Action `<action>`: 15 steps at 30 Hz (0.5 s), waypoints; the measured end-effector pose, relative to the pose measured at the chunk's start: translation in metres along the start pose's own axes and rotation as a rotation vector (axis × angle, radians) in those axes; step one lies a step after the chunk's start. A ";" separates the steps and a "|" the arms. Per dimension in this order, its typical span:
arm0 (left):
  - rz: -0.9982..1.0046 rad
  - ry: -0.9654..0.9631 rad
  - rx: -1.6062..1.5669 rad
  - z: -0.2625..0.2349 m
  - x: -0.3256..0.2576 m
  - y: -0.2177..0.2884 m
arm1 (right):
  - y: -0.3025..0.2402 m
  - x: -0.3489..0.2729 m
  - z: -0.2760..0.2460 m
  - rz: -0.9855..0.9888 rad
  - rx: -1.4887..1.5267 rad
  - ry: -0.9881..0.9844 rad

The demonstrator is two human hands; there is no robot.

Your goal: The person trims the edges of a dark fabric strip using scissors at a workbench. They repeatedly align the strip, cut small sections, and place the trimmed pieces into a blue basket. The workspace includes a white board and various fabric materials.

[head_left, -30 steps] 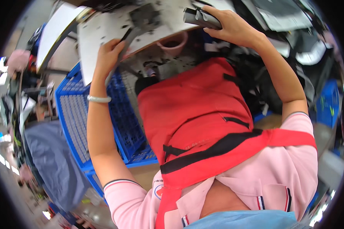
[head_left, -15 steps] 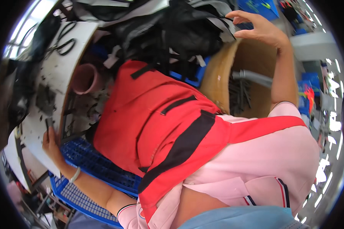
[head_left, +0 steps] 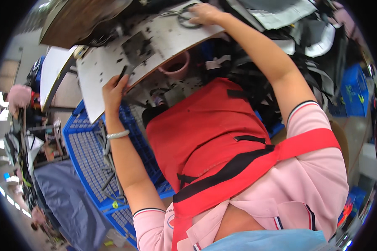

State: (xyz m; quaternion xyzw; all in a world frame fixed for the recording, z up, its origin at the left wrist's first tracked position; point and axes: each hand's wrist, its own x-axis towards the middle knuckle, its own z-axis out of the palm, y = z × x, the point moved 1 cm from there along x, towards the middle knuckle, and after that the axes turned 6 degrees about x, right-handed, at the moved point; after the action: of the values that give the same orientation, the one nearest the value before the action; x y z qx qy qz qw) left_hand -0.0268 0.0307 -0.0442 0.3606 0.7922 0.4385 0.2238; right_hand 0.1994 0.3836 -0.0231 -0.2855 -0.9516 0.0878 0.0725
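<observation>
The left hand [head_left: 114, 90] pinches a small dark piece at the near edge of the speckled grey worktable [head_left: 155, 46], above the blue crate [head_left: 86, 154]; placing it looks like the step in hand. Far right, the right hand [head_left: 205, 12] rests curled on black-handled scissors [head_left: 184, 16], grip unclear; lifting them likely needs fingers through the loops

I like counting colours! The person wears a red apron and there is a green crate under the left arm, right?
Not quite. The head view shows the crate under the left arm is blue, not green. The apron is red, as you said.
</observation>
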 end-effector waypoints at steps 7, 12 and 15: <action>0.029 -0.220 -0.305 0.000 -0.018 0.013 | 0.006 0.003 0.015 0.068 0.059 -0.022; 0.044 -0.283 -0.367 0.006 -0.049 0.030 | -0.099 -0.102 0.013 -0.100 0.767 -0.117; 0.029 -0.311 -0.357 0.007 -0.052 0.030 | -0.137 -0.143 0.023 -0.150 0.917 -0.169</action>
State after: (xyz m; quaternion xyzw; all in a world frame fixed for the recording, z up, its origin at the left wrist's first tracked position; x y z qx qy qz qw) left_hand 0.0223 0.0054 -0.0202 0.3899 0.6528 0.5141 0.3969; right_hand 0.2402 0.1889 -0.0294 -0.1463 -0.8351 0.5166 0.1196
